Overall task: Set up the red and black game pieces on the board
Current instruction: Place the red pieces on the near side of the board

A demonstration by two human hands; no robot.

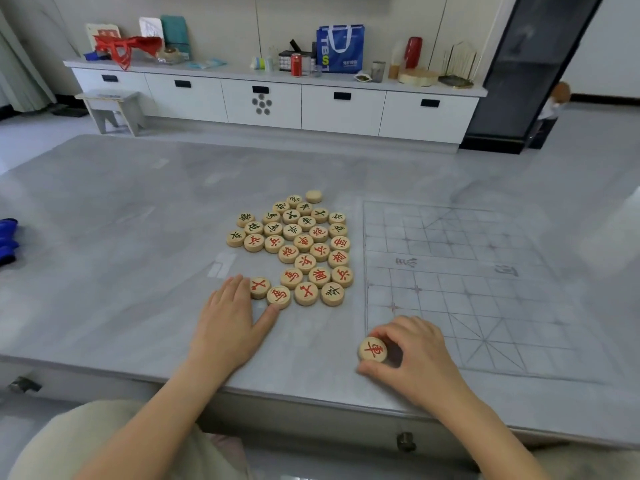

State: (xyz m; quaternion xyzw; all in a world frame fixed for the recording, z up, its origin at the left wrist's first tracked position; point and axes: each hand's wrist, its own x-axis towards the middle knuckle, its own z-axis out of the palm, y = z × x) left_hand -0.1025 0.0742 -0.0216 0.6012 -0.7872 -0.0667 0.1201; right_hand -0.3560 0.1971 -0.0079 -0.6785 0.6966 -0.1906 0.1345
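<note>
Several round wooden game pieces (294, 247) with red or black characters lie clustered on the grey table, left of a faint see-through board (460, 285) with a line grid. My right hand (414, 355) pinches one red-marked piece (372, 349) at the board's near left corner. My left hand (230, 317) lies flat on the table with straight fingers, its fingertips touching a red piece (259, 287) at the cluster's near edge and its thumb by another red piece (279, 296). The board's grid has no pieces on it.
The table's front edge (311, 393) runs just under my wrists. A blue object (8, 240) lies at the far left edge. Beyond the table stand a white cabinet (273, 102) with bags, a can and jars, and a small stool (112, 110).
</note>
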